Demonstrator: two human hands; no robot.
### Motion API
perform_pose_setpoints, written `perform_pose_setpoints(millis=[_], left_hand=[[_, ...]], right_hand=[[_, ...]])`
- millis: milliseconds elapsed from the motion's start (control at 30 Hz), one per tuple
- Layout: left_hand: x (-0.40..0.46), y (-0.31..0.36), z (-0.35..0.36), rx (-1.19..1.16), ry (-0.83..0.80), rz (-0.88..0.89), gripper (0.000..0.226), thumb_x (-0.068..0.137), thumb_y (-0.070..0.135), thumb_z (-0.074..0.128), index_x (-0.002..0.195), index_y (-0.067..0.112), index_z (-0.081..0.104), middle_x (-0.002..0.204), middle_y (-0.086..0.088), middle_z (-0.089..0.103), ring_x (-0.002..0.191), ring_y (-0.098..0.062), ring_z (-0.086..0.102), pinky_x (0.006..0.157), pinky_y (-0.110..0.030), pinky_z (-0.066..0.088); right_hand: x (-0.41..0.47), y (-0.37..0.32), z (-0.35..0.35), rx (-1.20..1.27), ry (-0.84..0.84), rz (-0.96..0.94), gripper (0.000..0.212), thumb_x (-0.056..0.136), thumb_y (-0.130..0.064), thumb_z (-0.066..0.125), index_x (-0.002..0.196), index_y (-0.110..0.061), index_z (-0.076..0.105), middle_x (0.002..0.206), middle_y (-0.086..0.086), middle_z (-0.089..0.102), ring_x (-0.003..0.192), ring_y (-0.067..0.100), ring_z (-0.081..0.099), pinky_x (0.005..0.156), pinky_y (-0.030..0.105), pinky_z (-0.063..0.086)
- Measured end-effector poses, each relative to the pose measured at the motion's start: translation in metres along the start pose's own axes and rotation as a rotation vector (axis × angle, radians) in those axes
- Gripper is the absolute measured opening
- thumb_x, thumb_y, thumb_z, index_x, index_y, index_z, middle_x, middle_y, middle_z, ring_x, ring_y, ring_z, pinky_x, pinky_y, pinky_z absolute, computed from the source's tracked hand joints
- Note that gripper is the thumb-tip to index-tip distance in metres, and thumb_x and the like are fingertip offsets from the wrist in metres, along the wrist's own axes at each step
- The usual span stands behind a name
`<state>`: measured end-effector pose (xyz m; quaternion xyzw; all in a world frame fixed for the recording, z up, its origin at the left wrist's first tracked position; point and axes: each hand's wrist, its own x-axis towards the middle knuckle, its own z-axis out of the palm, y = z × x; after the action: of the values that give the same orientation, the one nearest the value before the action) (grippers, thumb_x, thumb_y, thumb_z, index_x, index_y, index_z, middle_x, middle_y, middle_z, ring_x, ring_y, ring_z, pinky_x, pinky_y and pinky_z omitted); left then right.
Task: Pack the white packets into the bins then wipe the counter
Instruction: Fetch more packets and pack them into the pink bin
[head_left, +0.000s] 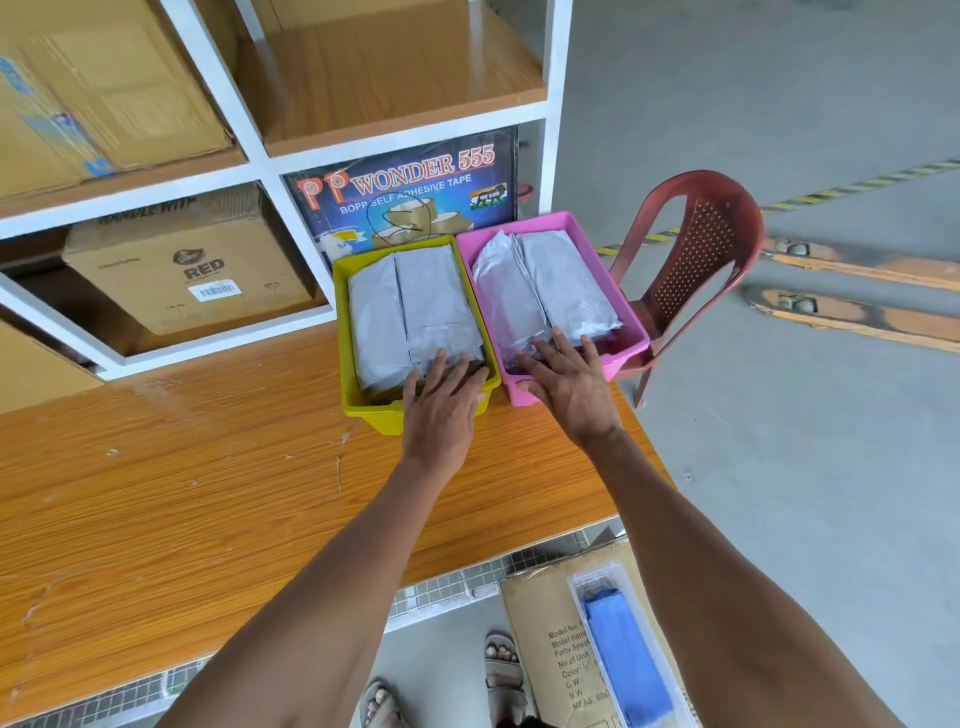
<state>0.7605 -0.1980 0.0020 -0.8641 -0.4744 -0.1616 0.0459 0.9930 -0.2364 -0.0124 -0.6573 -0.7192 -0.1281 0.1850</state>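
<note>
Two bins sit side by side at the worktop's (208, 467) far right: a yellow bin (363, 410) left, a pink bin (631, 325) right, each holding white packets (415, 306) lying flat in pairs.

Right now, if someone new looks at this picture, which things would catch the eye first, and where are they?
Two bright bins at the far edge of the wooden counter: a yellow bin on the left and a pink bin on the right, each filled with white packets. The left hand and right hand rest flat over their near ends. A red-brown plastic chair stands just right of the counter.
</note>
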Motion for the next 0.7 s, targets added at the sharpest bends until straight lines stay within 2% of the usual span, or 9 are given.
perform_pose_setpoints(millis=[233,467,700], left_hand=[[0.008,0.001,0.002,-0.018,-0.003,-0.012,0.039,0.11,0.032,0.053,0.149,0.032,0.058,0.16,-0.002,0.052,0.159,-0.029,0.029,0.125,-0.058,0.024],[0.01,0.004,0.003,-0.052,0.018,-0.027,0.038,0.109,0.031,0.054,0.146,0.031,0.061,0.158,-0.002,0.054,0.158,-0.029,0.031,0.124,-0.06,0.024],[0.011,0.003,0.006,-0.054,0.045,-0.043,0.035,0.108,0.03,0.056,0.142,0.031,0.064,0.154,-0.002,0.058,0.156,-0.03,0.035,0.123,-0.059,0.024]], right_hand=[[0.007,0.004,-0.001,0.012,-0.016,0.003,0.048,0.108,-0.049,0.05,0.15,-0.029,0.058,0.158,0.004,0.053,0.156,0.031,0.033,0.127,0.059,0.011],[0.017,0.016,0.007,0.073,0.021,-0.033,0.048,0.109,-0.051,0.042,0.144,-0.028,0.065,0.153,0.002,0.059,0.154,0.03,0.037,0.124,0.064,0.019],[0.017,0.016,0.008,0.115,0.015,-0.034,0.051,0.11,-0.053,0.036,0.14,-0.027,0.067,0.155,-0.001,0.057,0.157,0.028,0.032,0.125,0.064,0.015]])
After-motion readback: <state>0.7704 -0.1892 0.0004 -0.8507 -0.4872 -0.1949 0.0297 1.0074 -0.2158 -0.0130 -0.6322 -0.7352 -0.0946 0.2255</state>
